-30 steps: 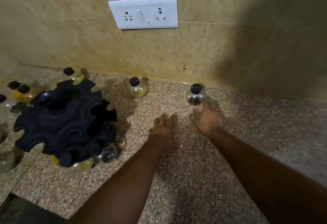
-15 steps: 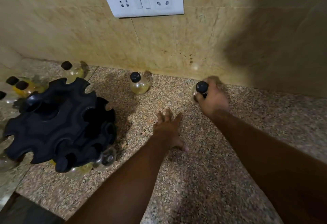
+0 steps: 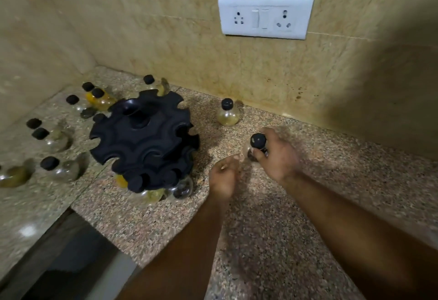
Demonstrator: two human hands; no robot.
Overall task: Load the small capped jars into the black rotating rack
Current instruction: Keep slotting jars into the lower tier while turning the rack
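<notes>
The right hand has its fingers wrapped around a small black-capped jar, held above the speckled surface. The left hand curls loosely just beside it, holding nothing visible. The black rack stands to their left.

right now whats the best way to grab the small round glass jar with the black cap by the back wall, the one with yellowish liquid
Take the small round glass jar of yellowish liquid by its narrow neck just under the black cap, coming from above and the front. It stands upright and alone, the wall sits close behind, and the bulbous body is harder to pinch.
</notes>
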